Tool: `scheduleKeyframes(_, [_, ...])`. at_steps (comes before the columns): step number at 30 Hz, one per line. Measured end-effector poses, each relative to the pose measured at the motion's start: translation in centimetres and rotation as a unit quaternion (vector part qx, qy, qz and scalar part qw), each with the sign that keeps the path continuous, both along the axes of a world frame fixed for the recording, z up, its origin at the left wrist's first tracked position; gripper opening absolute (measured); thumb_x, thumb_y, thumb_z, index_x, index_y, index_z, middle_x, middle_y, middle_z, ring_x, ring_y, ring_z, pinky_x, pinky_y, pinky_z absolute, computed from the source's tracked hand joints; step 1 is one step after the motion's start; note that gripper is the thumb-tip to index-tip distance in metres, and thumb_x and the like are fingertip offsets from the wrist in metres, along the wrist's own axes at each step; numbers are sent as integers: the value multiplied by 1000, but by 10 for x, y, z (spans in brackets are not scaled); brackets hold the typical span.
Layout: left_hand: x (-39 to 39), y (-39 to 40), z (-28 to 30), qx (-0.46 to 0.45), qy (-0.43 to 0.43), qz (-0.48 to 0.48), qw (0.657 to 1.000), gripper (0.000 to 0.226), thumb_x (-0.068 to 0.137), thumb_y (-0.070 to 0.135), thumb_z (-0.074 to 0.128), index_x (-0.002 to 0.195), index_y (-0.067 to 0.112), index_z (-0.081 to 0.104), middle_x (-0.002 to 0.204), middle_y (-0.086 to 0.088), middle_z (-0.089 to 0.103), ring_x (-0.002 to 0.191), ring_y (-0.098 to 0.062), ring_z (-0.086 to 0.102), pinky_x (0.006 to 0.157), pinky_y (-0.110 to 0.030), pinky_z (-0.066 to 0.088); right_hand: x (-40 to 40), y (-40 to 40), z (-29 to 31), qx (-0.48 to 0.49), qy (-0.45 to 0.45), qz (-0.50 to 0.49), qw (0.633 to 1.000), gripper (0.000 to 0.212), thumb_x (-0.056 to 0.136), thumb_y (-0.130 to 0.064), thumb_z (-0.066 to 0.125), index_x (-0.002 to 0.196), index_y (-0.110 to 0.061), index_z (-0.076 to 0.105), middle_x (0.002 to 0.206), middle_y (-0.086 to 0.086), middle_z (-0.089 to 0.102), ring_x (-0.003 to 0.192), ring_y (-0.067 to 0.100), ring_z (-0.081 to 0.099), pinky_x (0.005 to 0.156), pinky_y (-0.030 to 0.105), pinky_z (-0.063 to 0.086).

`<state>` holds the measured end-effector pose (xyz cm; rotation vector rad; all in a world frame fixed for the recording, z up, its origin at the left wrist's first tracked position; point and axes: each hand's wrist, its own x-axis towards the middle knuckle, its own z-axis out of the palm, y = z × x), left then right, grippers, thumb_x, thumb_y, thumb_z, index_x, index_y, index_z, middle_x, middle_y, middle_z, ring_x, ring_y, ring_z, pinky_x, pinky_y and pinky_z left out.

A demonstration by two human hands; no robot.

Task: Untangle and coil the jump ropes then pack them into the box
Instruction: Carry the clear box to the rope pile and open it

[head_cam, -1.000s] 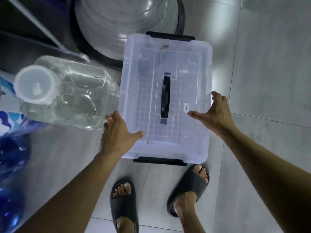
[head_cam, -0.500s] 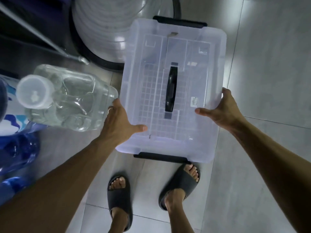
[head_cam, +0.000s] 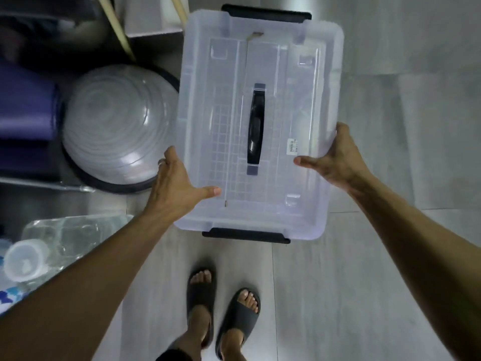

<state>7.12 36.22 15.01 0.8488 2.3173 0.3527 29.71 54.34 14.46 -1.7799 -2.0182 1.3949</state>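
Observation:
A clear plastic box (head_cam: 307,105) with its lid on, a black carry handle (head_cam: 256,128) in the lid's middle and black latches at both short ends, hangs in the air in front of me above the tiled floor. My left hand (head_cam: 177,186) grips its left long side, thumb on the lid and fingers under the rim. My right hand (head_cam: 335,157) grips the right long side the same way. No jump rope shows in view, and the box looks empty through its clear lid.
A grey half-dome balance trainer (head_cam: 117,126) sits on the floor at left, with a purple rolled mat (head_cam: 26,105) beside it. A large clear water jug (head_cam: 52,243) stands at lower left. My feet in dark slides (head_cam: 221,303) stand on grey tiles.
Both hands have lifted the box off the floor and carried it up and to the right. The view has shifted, so the jug slid to lower left and the dome came into fuller view.

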Motion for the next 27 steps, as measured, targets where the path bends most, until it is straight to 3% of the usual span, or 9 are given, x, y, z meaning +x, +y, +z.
scheduleKeyframes(4, [-20,82,34,13,-9,-1,1000,124,52,47,89,142,8,13,139,-16,38,128,-31,38,104,-43,38,-16,82,37,4,-3,-1,1000,96,61,-33,87,135,-16,29,117,-6,45,103,13,45,83,31,42])
scheduleKeyframes(11, [-78,251,81,18,-28,15,999,113,53,46,89,135,9,22,133,-15,43,121,-30,45,96,-39,41,-84,258,92,3,-36,17,999,94,61,-33,88,132,-17,29,117,-2,47,102,16,48,86,38,46])
scheduleKeyframes(15, [-116,352,98,16,-8,7,1000,115,52,50,88,137,11,20,135,-18,43,121,-33,46,93,-40,43,-125,360,117,14,-48,32,998,91,65,-31,86,132,-13,29,112,0,44,98,18,46,81,33,42])
scheduleKeyframes(22, [-169,539,103,9,-3,28,1000,121,56,49,86,142,9,12,141,-19,36,127,-33,41,97,-38,39,-187,553,121,8,-57,50,997,95,68,-33,84,138,-9,24,137,15,43,122,33,46,96,40,42])
scheduleKeyframes(27, [-209,676,94,6,-1,47,999,119,53,52,86,139,10,16,137,-18,41,124,-32,44,97,-40,41,-234,701,110,-1,-54,74,996,95,67,-34,84,138,-11,26,140,13,41,125,33,45,99,41,41])
